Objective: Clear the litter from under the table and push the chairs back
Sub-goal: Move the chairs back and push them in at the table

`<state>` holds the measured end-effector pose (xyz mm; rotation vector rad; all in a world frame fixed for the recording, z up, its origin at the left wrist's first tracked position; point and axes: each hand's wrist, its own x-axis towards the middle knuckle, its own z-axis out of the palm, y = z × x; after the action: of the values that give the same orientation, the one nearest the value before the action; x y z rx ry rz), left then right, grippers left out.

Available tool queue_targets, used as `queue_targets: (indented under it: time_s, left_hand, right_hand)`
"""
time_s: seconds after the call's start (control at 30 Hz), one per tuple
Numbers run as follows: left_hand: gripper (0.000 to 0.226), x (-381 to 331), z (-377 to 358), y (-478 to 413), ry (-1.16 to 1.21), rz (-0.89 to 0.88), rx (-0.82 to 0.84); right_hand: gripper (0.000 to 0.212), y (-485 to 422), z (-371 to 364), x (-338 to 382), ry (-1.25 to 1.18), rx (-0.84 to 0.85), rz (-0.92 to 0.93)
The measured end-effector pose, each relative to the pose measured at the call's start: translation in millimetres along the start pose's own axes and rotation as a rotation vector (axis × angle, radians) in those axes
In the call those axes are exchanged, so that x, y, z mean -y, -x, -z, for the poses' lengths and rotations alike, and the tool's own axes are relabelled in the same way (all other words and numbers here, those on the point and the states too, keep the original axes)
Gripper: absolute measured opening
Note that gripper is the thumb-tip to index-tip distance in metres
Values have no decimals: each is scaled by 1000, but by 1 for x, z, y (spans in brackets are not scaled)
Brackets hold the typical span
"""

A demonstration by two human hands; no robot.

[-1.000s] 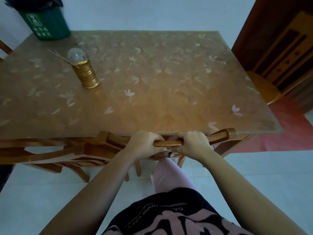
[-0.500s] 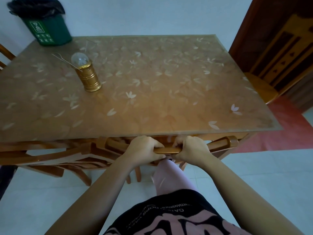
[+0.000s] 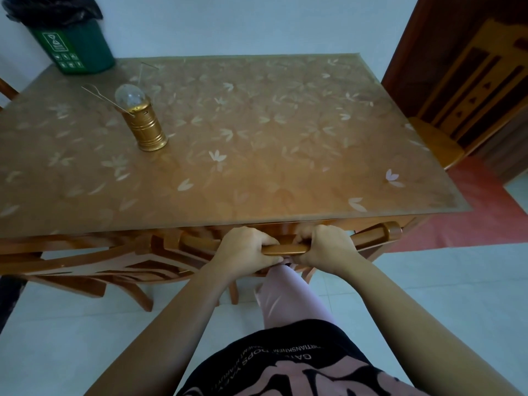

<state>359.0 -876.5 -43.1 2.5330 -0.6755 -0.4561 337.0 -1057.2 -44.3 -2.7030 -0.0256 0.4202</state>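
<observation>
Both grips are clamped on the chair's top rail (image 3: pixel 285 248), left hand (image 3: pixel 245 248) beside right hand (image 3: pixel 325 247), and it has slid closer under the worktop (image 3: pixel 257 155) edge, nearly home; no litter shows.

You are looking at a dim, evenly lit room with a cool cast on the white wall (image 3: pixel 257 24) and the floor tiles (image 3: pixel 57 338). The light is soft and throws no hard shadows; only the space under the worktop's near edge goes dark. The worktop (image 3: pixel 285 132) carries a dull sheen with a warmer glow toward its near edge, and the clear dome of the gold lantern (image 3: pixel 143 121) catches a small highlight. Your wide lens bows the worktop's edges and stretches your forearms at the bottom corners. Detail is soft throughout, softest at the frame's borders.
</observation>
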Motion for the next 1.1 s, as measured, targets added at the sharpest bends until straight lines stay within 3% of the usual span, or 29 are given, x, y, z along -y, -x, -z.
queue_targets:
  time_s: [0.3, 0.5, 0.6, 0.83, 1.1]
  left_hand:
    - [22, -3, -1, 6, 3, 75, -10]
    - [44, -11, -6, 11, -9, 70, -78]
    - [52, -21, -9, 11, -50, 28, -153]
    - [39, -89, -24, -4, -281, -55, -498]
    - [40, -232, -67, -40, -270, -178, -615]
  right_hand:
    - [22, 6, 4, -3, -1, 50, 101]
    - [42, 18, 9, -14, -113, -34, 258]
    - [45, 28, 14, -24, -80, -116, 280]
    - [43, 55, 46, -64, 71, -358, 191]
    - [40, 127, 98, -156, 105, -663, 84]
